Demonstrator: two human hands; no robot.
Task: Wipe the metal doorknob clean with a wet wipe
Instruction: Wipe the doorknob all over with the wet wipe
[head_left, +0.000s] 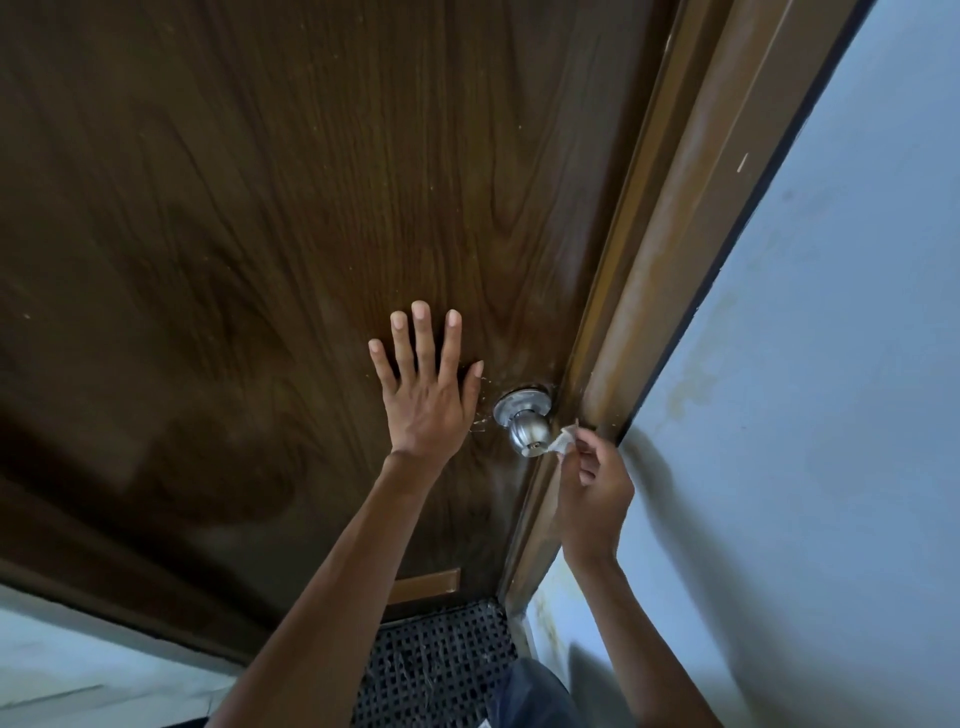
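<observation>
A round silver metal doorknob (525, 425) with its rose plate sits near the right edge of a dark brown wooden door (260, 234). My left hand (426, 389) lies flat on the door just left of the knob, fingers spread. To the right of the knob and slightly below it, my right hand (592, 499) pinches a small crumpled white wet wipe (563, 440). The wipe's tip touches the knob's right side.
A brown door frame (649, 312) runs diagonally right of the knob, with a pale blue wall (805, 415) beyond it. A black perforated mat (441, 665) lies on the floor at the door's foot. Blue trouser fabric (530, 696) shows at the bottom.
</observation>
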